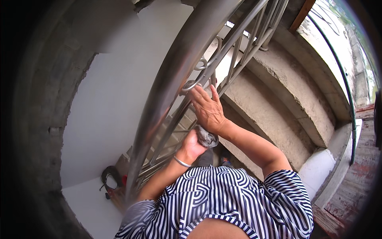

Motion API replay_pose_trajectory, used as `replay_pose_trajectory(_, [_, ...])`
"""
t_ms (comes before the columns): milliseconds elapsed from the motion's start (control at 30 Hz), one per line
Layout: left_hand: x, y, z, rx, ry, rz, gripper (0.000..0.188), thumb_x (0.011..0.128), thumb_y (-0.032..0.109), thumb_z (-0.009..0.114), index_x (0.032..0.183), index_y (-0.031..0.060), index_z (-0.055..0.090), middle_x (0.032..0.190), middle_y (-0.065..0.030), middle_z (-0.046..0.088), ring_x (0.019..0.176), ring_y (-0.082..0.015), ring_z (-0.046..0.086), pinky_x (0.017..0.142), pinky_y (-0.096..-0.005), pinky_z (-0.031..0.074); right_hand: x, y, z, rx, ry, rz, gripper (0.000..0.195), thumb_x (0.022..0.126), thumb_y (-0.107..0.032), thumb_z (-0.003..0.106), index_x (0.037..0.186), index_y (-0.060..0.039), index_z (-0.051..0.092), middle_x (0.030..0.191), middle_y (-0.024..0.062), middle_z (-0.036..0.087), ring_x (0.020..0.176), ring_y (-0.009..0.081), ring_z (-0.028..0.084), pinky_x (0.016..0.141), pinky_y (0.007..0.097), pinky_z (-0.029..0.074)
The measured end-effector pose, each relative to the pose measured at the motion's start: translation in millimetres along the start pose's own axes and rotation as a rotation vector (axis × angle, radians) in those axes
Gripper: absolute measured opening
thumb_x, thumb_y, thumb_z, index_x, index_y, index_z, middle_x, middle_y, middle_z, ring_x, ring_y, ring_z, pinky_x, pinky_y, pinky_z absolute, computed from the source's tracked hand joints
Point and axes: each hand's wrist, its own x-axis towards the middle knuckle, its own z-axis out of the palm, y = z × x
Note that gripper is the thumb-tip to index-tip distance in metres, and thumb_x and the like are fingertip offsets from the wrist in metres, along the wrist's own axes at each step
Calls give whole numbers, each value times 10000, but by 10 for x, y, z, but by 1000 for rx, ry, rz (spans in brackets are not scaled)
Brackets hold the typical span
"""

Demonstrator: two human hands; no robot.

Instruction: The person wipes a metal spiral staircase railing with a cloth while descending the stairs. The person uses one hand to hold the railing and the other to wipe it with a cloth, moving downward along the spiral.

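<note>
A bunched grey cloth [208, 139] is in my left hand [191, 146], just below the wrist of the other arm. My right hand [209, 109] reaches up against the stainless-steel stair railing, back of the hand toward me and thumb apart. Its fingertips meet a curled metal scroll [191, 87] between the bars. Something greyish shows by those fingertips, too covered to name. The palm is hidden, so whether it grips anything is unclear. The thick polished handrail [171, 80] curves past on the left of both hands.
Rough concrete steps [268, 107] rise on the right. A green hose [343, 71] runs along their outer side, near weathered wooden boards [355, 167]. Beyond the handrail, a white wall [110, 98] drops to a lower level, where a coiled black cable [110, 176] lies.
</note>
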Motion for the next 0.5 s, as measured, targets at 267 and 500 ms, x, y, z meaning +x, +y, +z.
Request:
replay_pose_trajectory(267, [110, 32, -73, -123, -46, 45, 359, 976, 229, 419, 1273, 55, 520, 1258, -80, 584, 1152, -218, 548, 1017, -387, 414, -119, 80, -83, 82, 220, 155, 505, 738, 4, 511, 1241, -6, 554, 1378, 102, 480, 1322, 247, 410, 1111, 496, 237])
replay_pose_trajectory(500, [142, 105, -131, -42, -99, 157, 281, 926, 182, 530, 1165, 47, 588, 1104, -57, 654, 996, -179, 625, 888, -352, 506, -556, 551, -168, 647, 397, 587, 360, 825, 87, 502, 1159, 20, 619, 1249, 139, 598, 1166, 223, 562, 1003, 304, 417])
